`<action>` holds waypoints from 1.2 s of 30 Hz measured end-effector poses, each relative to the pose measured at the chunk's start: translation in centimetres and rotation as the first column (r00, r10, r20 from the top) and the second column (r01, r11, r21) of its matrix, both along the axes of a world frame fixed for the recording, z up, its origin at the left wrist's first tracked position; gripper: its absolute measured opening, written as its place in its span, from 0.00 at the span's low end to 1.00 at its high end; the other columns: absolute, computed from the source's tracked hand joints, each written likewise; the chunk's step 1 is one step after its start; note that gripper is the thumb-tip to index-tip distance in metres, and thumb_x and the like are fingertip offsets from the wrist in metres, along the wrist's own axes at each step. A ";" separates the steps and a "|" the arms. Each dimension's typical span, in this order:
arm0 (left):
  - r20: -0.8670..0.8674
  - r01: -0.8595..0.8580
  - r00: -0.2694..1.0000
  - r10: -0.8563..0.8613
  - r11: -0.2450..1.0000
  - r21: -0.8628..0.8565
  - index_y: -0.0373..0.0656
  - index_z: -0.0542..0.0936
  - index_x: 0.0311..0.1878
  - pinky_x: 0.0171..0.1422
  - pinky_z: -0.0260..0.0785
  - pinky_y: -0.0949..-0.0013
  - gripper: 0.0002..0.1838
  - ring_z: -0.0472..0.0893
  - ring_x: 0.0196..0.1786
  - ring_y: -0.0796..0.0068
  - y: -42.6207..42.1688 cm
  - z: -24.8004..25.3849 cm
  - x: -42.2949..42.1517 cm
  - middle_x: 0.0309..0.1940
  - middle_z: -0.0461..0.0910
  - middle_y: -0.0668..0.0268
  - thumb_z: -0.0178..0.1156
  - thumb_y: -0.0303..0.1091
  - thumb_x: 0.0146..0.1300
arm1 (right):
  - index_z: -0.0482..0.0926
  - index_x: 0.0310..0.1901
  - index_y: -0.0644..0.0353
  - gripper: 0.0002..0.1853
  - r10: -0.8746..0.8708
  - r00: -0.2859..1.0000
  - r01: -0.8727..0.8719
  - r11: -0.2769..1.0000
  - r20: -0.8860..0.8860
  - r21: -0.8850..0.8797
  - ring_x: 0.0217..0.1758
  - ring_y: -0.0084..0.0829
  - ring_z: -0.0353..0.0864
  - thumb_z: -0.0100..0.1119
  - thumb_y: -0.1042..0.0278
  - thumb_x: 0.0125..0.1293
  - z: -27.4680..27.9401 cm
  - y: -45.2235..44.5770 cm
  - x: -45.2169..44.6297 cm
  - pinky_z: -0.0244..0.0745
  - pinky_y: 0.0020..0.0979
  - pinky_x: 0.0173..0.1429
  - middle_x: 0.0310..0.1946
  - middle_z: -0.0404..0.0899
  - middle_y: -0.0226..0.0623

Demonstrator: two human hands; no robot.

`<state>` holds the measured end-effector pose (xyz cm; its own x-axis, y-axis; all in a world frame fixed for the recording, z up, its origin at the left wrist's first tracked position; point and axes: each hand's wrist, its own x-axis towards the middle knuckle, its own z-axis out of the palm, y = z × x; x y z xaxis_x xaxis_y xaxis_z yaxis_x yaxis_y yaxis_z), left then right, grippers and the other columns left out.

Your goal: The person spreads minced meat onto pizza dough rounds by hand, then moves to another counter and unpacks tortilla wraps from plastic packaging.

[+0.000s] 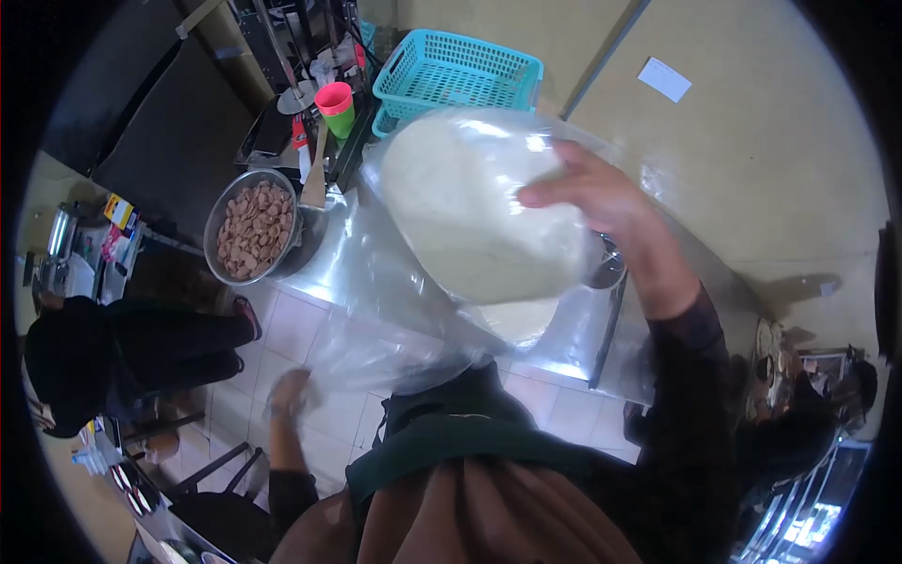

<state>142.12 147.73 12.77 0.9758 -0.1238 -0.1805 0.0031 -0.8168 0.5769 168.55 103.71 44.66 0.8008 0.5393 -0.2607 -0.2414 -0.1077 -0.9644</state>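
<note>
A large clear plastic bag (376, 273) hangs in front of me above the steel counter. Inside or behind its film is a pale, flat, round flatbread or dough sheet (451, 207); I cannot tell which. My right hand (597, 193) grips the bag's upper right side, thumb pressed over the pale disc and fingers at its edge. Low on the left, my left hand (288, 390) is beside the bag's loose end; motion smears its fingers, so its hold is unclear. Another pale round piece (521, 320) shows below the first, partly covered.
A metal bowl of brown pieces (254, 228) stands left on the counter (315, 273). Near it are a wooden spatula (317, 174), stacked cups (335, 108) and a turquoise basket (456, 70). One person (141, 357) stands left, another (799, 432) works right.
</note>
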 end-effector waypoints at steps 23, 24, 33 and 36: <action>-0.669 0.199 0.729 0.146 0.890 0.411 0.53 0.69 0.48 0.48 0.65 0.61 0.25 0.74 0.43 0.59 -6.7 6.8 2.3 0.40 0.73 0.54 0.55 0.44 0.42 | 0.67 0.43 0.70 0.23 -0.580 0.509 0.860 0.373 0.636 -0.348 0.45 0.40 0.68 0.57 0.64 0.48 -31.1 -5.2 -14.7 0.64 0.34 0.47 0.41 0.67 0.50; -0.583 0.562 0.732 -0.353 0.797 0.222 0.54 0.71 0.45 0.46 0.67 0.62 0.21 0.73 0.44 0.59 -3.5 -5.5 -0.6 0.39 0.73 0.54 0.55 0.45 0.44 | 0.69 0.35 0.71 0.19 -0.688 0.424 0.887 0.186 0.588 -0.422 0.37 0.34 0.71 0.59 0.63 0.47 -31.6 -7.1 -13.8 0.67 0.30 0.38 0.33 0.70 0.47; -0.480 0.070 0.794 -0.373 0.841 -0.537 0.37 0.70 0.45 0.59 0.54 0.65 0.20 0.70 0.47 0.63 -31.1 3.5 10.8 0.51 0.66 0.56 0.52 0.39 0.50 | 0.73 0.35 0.71 0.17 -0.789 0.574 0.783 0.608 -0.220 -0.134 0.29 0.25 0.74 0.61 0.67 0.46 -29.0 -10.5 -8.9 0.69 0.23 0.32 0.29 0.75 0.38; -0.438 -0.057 0.797 -0.416 0.670 -0.740 0.38 0.68 0.47 0.58 0.55 0.69 0.19 0.73 0.42 0.67 -31.7 -2.1 10.6 0.42 0.71 0.55 0.53 0.34 0.51 | 0.72 0.37 0.71 0.17 -0.697 0.621 0.736 0.676 -0.359 -0.038 0.32 0.27 0.75 0.61 0.70 0.46 -28.1 -10.5 -9.0 0.70 0.25 0.34 0.31 0.75 0.40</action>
<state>152.72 116.01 10.68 0.6764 -0.5995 -0.4278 0.3962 -0.1935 0.8975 159.55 93.25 16.56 0.8242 -0.1310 -0.5509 -0.4885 0.3277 -0.8087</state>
